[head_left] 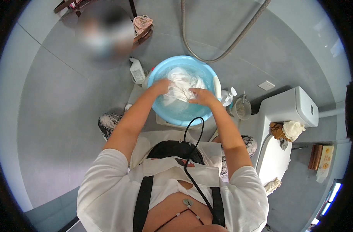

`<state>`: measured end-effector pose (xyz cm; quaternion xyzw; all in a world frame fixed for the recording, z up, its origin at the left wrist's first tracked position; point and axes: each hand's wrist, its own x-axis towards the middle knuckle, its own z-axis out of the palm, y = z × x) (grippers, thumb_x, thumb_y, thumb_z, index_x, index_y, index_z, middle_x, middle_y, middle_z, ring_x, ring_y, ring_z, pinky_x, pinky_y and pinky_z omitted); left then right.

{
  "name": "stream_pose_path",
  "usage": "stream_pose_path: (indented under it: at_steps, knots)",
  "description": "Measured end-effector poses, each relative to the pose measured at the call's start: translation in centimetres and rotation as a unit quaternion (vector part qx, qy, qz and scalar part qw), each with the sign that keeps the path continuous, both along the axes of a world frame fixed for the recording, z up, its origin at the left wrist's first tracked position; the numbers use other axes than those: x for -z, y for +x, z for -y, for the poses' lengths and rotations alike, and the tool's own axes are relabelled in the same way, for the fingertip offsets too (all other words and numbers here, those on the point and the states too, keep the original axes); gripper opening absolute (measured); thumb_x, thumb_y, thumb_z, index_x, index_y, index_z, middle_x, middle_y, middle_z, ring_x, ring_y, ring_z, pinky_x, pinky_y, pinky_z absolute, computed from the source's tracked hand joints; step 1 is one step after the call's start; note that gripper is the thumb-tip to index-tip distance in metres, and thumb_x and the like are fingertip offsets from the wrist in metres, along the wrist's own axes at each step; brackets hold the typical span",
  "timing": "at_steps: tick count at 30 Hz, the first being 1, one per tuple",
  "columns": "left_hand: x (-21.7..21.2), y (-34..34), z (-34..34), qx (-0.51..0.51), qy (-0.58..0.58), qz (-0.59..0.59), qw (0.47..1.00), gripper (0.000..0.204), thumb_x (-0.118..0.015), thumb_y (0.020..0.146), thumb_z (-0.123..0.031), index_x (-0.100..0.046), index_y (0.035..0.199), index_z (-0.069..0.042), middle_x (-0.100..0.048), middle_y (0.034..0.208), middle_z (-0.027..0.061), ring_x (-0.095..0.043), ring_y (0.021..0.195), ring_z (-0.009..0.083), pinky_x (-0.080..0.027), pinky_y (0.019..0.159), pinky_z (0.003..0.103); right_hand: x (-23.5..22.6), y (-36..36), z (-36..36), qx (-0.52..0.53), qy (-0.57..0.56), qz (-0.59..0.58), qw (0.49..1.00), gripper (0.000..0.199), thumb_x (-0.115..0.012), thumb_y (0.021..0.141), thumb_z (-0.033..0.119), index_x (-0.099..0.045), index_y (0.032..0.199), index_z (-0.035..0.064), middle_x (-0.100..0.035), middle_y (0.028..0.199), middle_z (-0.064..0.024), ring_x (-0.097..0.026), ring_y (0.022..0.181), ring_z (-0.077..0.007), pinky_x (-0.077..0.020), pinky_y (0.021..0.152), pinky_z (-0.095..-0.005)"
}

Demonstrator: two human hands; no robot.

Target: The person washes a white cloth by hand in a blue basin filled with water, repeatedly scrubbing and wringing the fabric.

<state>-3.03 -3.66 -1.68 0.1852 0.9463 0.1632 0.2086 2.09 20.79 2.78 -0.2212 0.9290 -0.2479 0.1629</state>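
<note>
A white cloth point(179, 82) lies bunched and wet in a round light-blue basin point(156, 69) of cloudy, sudsy water. My left hand point(161, 86), somewhat blurred, is closed at the cloth's left edge; its fingertips are hidden in the folds. On the other side of the bundle my right hand point(201, 96) grips the cloth, thumb and fingers bent around a fold. Both forearms reach over the basin's near rim, and the cloth sits between the two hands.
Left of the basin stands a white bottle point(137, 70); right of it are a white pump bottle point(227, 96) and a small clear container point(242, 109). A grey hose point(213, 60) hangs beyond. The toilet point(277, 154) stands right, cloths on it. A blurred round patch point(105, 33) is upper left.
</note>
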Motion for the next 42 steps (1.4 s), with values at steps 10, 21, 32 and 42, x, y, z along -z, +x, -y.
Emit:
stream_pose_path:
  at_steps: [10, 21, 32, 42]
  knots:
    - [1.9, 4.7, -3.6, -0.02, -0.064, -0.082, 0.994, 0.034, -0.059, 0.073, -0.018, -0.055, 0.105, -0.008, -0.05, 0.112, 0.0127, -0.047, 0.105, 0.0254, -0.042, 0.085, 0.038, 7.3, -0.3, 0.3, 0.065, 0.255, 0.027, 0.964, 0.026, -0.04, 0.084, 0.02, -0.056, 0.102, 0.0112, -0.058, 0.105, -0.0117, -0.057, 0.094, -0.029, -0.045, 0.079, -0.0411]
    - [-5.9, 1.4, -1.1, -0.145, 0.201, 0.033, 0.968, 0.028, -0.062, 0.075, -0.032, -0.059, 0.084, -0.005, -0.057, 0.066, 0.005, -0.055, 0.066, 0.0166, -0.042, 0.062, 0.03, -3.2, -2.7, -3.1, 0.303, -0.201, -0.199, 0.91, 0.019, -0.044, 0.084, 0.016, -0.056, 0.096, 0.007, -0.059, 0.086, -0.02, -0.057, 0.081, -0.0353, -0.0444, 0.069, -0.039]
    - [-10.6, -0.2, 0.1, -0.125, 0.286, -0.104, 0.944, 0.019, -0.063, 0.068, -0.013, -0.058, 0.084, -0.004, -0.059, 0.079, 0.0118, -0.056, 0.075, 0.0235, -0.043, 0.068, 0.032, -3.9, -3.0, -5.4, 0.373, -0.366, -0.245, 0.817, 0.019, -0.049, 0.083, 0.014, -0.059, 0.097, 0.0071, -0.055, 0.075, 0.0, -0.047, 0.068, -0.008, -0.0396, 0.061, -0.0229]
    - [-2.5, 1.5, -0.8, -0.013, 0.174, -0.166, 0.971, 0.022, -0.063, 0.07, -0.018, -0.062, 0.089, -0.007, -0.056, 0.088, 0.014, -0.053, 0.086, 0.0301, -0.041, 0.078, 0.037, -1.5, -1.1, -4.1, 0.207, -0.127, -0.056, 0.968, 0.022, -0.06, 0.074, 0.023, -0.06, 0.088, 0.0057, -0.061, 0.077, -0.0126, -0.058, 0.07, -0.0249, -0.0443, 0.063, -0.0337]
